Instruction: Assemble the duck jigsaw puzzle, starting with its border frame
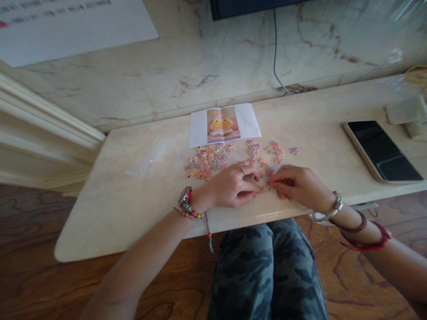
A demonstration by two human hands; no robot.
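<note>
My left hand point(233, 186) and my right hand point(298, 184) meet near the front edge of a pale marble table point(140, 209), fingers curled and pinched over small puzzle pieces point(267, 186) between the fingertips. A heap of loose pastel puzzle pieces point(208, 161) lies just beyond my left hand. Smaller clusters of pieces point(274, 151) lie beyond my right hand. Behind them rests a paper sheet point(224, 124) printed with a yellow cartoon figure on pink.
A dark-screened tablet point(382, 150) lies at the right of the table, with pale objects point(405, 110) behind it. A cable point(275, 53) hangs down the marble wall from a dark screen point(247, 6). My camouflage-trousered legs point(267, 271) are under the table edge, over wood flooring.
</note>
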